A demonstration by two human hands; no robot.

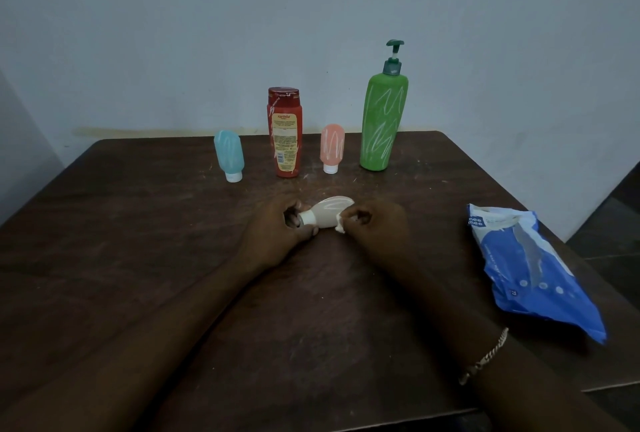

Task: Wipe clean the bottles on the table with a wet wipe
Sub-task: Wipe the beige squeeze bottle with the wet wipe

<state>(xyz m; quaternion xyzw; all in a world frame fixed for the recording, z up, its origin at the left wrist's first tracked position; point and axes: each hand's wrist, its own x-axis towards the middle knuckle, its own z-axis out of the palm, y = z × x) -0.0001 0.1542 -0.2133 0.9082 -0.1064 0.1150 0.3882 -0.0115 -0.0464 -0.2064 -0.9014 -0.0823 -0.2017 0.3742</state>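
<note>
Head view: dark scuffed table (138, 241) against a pale wall (173, 33). The left hand (273, 231) grips the beige bottle (329, 212); the right hand (377, 227) pinches a wipe (341, 225).

A plain home room is suggested: a worn wooden table (121, 241) is set against a bare painted wall (173, 33), a red bottle (284, 134) and a green pump bottle (381, 120) are stood at the table's far edge, and a pack of wet wipes (530, 269) is laid at its right.
</note>
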